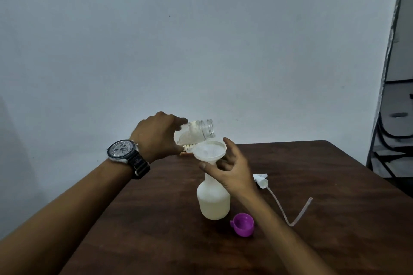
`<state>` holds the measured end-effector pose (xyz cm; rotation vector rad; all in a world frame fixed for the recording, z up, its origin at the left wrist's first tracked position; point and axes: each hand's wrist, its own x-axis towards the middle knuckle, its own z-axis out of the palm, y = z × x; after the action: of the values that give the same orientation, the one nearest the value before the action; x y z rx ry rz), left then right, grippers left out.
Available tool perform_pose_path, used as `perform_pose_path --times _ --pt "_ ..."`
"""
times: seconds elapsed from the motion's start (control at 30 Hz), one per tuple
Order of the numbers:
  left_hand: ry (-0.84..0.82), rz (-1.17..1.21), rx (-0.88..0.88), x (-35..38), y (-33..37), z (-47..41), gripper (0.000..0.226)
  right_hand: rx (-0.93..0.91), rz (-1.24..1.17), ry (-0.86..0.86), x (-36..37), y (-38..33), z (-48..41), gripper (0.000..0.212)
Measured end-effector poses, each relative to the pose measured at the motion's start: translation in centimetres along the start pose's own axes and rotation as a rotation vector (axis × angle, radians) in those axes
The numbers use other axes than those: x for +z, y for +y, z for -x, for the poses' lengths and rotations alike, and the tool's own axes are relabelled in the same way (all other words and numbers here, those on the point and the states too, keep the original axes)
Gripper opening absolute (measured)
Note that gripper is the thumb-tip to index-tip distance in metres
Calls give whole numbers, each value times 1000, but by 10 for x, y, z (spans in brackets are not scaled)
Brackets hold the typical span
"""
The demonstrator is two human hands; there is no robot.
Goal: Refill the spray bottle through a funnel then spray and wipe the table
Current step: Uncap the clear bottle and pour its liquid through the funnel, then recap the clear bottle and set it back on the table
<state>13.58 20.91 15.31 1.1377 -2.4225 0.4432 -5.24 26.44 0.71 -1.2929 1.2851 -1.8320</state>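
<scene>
Some fill in spray bottle (213, 203); left hand (156, 136) clamps tilted jar (196, 133) just above right hand (234, 169), fingers circling funnel (209, 148); spraying, wiping left.

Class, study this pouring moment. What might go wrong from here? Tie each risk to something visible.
1. The funnel looks nearly full; further tipping of the jar in the left hand may overflow it onto the table.
2. The jar's mouth sits near the funnel's rim, so liquid might run outside.
3. The right hand seems to hold only the funnel; a nudge could tip the spray bottle.
</scene>
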Motion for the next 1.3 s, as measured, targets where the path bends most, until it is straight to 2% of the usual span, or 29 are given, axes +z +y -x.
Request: perform_pose_path --times 0.17,0.27,0.33,0.43,0.57,0.73,0.93,1.13,1.23,1.3 --pt "27 341 -185 14 -20 29 76 26 108 23 -6 -13 9 111" --pt "82 462 -256 31 -28 61 59 64 243 36 -19 -20 26 111" --pt "103 565 -313 41 -27 84 48 93 458 17 -37 -20 43 100" --pt "123 697 -371 58 -18 117 57 146 855 -101 -62 -13 69 87" --pt "134 899 -387 78 4 142 66 236 1078 -262 -70 -5 92 92" --pt "157 1002 -381 87 35 153 62 247 1118 -273 -59 -2 99 85" --pt "133 1075 -362 95 55 150 59 132 1117 -160 -53 -5 104 66" --pt "92 1237 -307 107 69 139 57 -70 816 -23 -53 -48 94 67" --pt "84 1290 -301 112 73 133 54 -124 626 -18 -51 -83 87 72" --pt "78 1313 -301 116 76 129 51 -164 557 -19 -47 -103 81 67"
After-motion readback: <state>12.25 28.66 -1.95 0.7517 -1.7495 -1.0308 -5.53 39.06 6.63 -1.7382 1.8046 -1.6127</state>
